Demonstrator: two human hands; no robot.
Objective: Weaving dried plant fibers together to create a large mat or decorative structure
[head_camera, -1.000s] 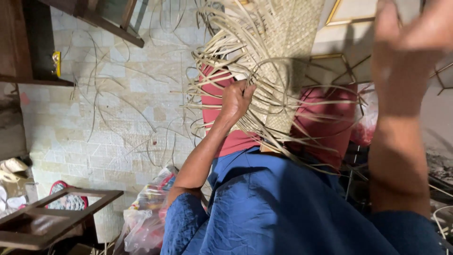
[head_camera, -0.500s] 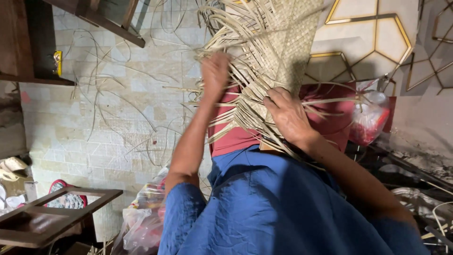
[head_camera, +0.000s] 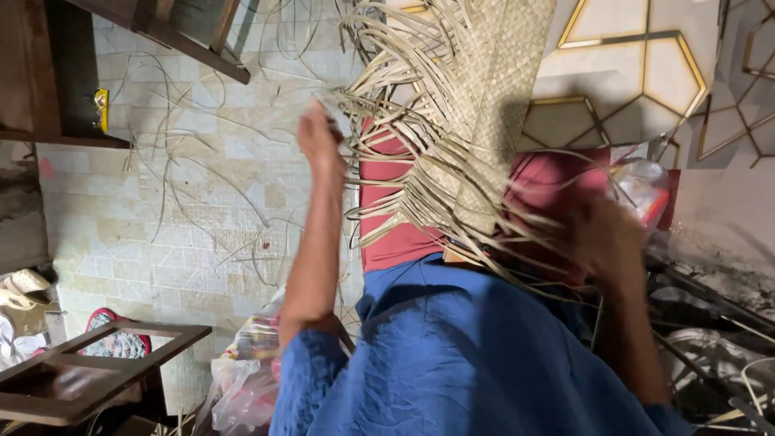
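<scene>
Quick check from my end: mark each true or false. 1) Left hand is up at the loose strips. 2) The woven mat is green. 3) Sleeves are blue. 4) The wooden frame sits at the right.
1) True: the left hand pinches loose strips of the pale woven straw mat.
2) False: the mat is pale tan.
3) True: the blue sleeves cover both arms.
4) False: the brown wooden frame lies lower left; the right hand is blurred there.
</scene>
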